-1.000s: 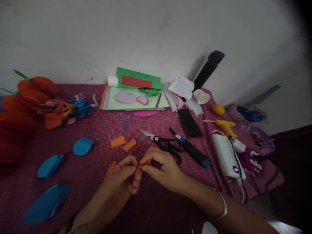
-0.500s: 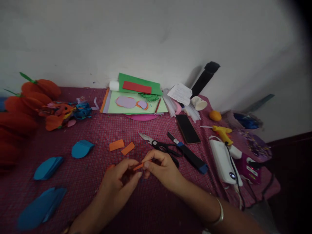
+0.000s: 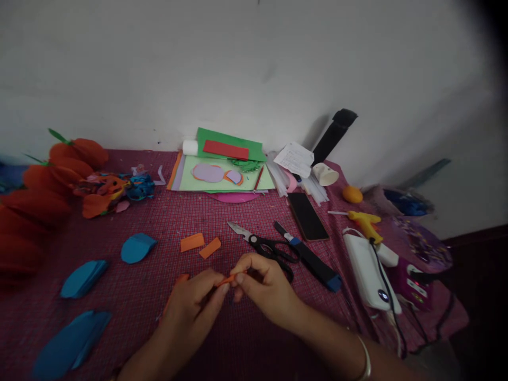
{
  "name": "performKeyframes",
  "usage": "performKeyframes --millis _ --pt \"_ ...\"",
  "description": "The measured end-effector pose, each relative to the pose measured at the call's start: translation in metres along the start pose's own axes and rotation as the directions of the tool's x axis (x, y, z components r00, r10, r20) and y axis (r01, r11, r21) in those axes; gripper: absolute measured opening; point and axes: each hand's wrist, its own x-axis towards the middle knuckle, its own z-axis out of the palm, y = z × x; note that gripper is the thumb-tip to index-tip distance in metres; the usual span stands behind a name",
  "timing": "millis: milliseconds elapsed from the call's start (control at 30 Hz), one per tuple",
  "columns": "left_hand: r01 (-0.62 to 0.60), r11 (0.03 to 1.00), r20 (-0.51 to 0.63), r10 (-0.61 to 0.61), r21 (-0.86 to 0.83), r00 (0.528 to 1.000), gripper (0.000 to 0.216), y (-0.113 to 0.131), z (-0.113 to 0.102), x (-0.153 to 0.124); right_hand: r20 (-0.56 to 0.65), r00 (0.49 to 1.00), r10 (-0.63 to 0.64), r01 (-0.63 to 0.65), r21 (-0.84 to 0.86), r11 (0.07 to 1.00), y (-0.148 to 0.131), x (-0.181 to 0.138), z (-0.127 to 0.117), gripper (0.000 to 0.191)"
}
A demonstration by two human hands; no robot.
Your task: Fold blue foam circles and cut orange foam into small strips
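Between my two hands is a small strip of orange paper [image 3: 227, 280]. My left hand [image 3: 195, 302] pinches its left end between thumb and fingers, while the fingertips of my right hand [image 3: 265, 288] grip the other end. Just beyond them lie two flat orange paper pieces [image 3: 192, 242]. More orange paper [image 3: 181, 279] shows partly behind my left hand. Black-handled scissors [image 3: 264, 244] rest close past my right hand, blades pointing up and left. A utility knife [image 3: 309, 257] with a black and blue body lies to their right.
Stacks of blue paper petals [image 3: 138, 247] lie at left, below orange paper pumpkins [image 3: 79, 152] and crumpled scraps [image 3: 105, 191]. Coloured sheets [image 3: 190, 182] are at the back. On the right are a phone [image 3: 307, 216], a yellow glue gun [image 3: 365, 223], a white power bank [image 3: 369, 272] and cables.
My left thumb has closed onto the orange strip, which both hands now pinch. The whole view has shifted slightly, so the table's contents appear a little lower.
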Motion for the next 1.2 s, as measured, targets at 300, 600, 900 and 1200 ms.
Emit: performKeyframes --millis 300,600,900,1200 --pt "-0.397 0.883 -0.130 0.437 0.251 0.890 0.039 -0.003 -0.011 -0.004 -0.017 0.916 -0.400 0.372 -0.330 0.867 0.001 -0.002 -0.002 0.019" --pt "-0.292 0.933 -0.088 0.315 0.209 0.945 0.016 0.007 -0.007 -0.002 0.066 0.918 -0.391 0.388 -0.351 0.852 -0.002 -0.004 0.001 0.020" --pt "0.186 0.978 -0.037 -0.191 -0.096 0.981 0.023 0.007 -0.002 -0.002 0.035 0.993 -0.112 0.116 -0.190 0.975 0.000 -0.002 0.000 0.010" --pt "0.268 0.944 -0.020 -0.276 -0.192 0.961 0.030 0.001 -0.009 0.004 0.046 0.997 0.070 -0.074 0.109 0.991 0.003 0.004 -0.004 0.016"
